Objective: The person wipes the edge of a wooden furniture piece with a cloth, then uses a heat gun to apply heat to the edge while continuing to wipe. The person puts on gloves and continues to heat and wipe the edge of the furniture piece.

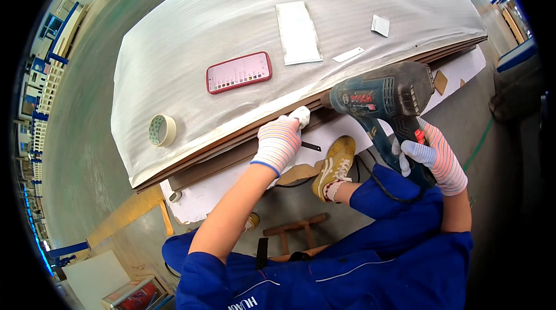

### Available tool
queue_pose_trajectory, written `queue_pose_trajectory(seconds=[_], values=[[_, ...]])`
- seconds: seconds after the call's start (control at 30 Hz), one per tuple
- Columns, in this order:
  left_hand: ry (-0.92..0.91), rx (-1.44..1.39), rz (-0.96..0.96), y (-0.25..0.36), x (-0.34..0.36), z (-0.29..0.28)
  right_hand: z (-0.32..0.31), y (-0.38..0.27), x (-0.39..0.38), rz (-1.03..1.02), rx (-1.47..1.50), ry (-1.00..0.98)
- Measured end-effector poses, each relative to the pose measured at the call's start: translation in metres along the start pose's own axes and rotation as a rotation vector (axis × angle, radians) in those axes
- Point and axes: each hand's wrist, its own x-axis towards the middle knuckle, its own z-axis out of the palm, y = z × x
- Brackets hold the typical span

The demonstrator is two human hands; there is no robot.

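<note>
Down at the bottom edge you get blue work sleeves and trousers, plus one yellow sneaker planted on the floor under the stack's edge. Both hands wear striped knit gloves. Right hand has its fingers wrapped tight round the grip of one blue power drill, nose pointing left at the side of the board stack. Left hand sits right at that same edge, fingertips curled together against the boards just beside the drill's tip; can't really tell if they're pinching a screw or only pressing. A thin dark bit of something lies just below that hand.

Further out, the stack's top is covered with one sheet of white foam wrap, so that's basically the surface. On it: one roll of masking tape near the left end, one phone in a red case mid-sheet, then one long white packet and two small white scraps past it.
</note>
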Motion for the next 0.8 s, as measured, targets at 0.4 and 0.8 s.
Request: queue_pose_trajectory(seconds=[0.4, 0.8], values=[[0.026, 0.027, -0.067, -0.057, -0.04, -0.007, -0.005, -0.003, -0.006, -0.013, -0.003, 0.035], [0.022, -0.003, 0.023, 0.005, 0.005, 0.004, -0.019, 0.001, -0.009, -0.045, -0.016, 0.131]])
